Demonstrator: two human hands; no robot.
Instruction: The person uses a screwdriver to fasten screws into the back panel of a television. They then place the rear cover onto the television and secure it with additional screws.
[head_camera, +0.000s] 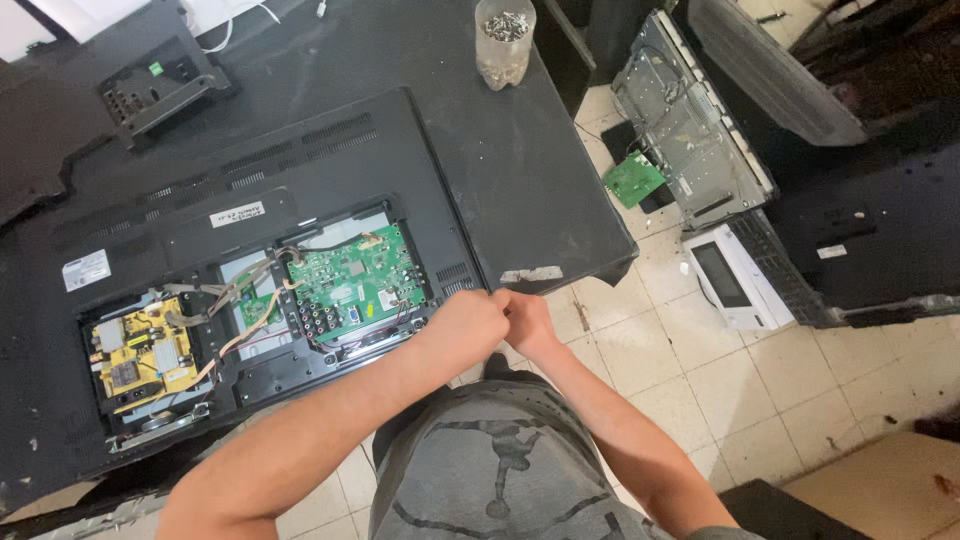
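Centrally, hands (500, 322) meet below white rectangular label (239, 214) on television back (330, 160).

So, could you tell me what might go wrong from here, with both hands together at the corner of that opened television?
The television back lies with its corner near the table's edge, where the left hand and right hand meet; a tug could slide it off. The green circuit board and yellow board sit uncovered, so a forearm could catch their cables. The jar of screws stands close to the table's far edge and might tip.
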